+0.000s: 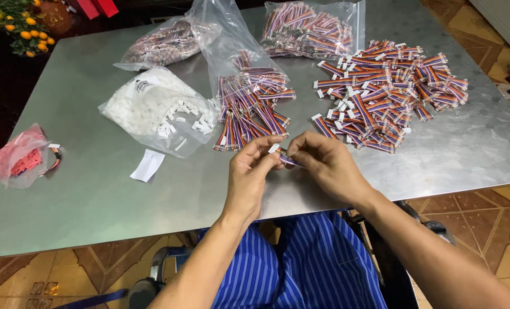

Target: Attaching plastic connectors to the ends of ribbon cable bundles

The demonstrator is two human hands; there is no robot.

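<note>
My left hand (250,174) and my right hand (326,166) meet over the front of the metal table (94,189). Together they pinch one short striped ribbon cable (289,161) with a small white connector (274,148) at its end. Just beyond my fingers lies a spill of the same cables (249,109) out of an open clear bag. To its left a clear bag of white connectors (146,106) lies open, with some loose at its mouth.
A large loose heap of finished cables (389,94) lies at the right. Two more bags of cables (309,28) (163,43) sit at the back. A red-filled bag (14,157) and a white paper slip (148,165) lie at the left. A potted plant (23,23) stands beyond the table's far left corner.
</note>
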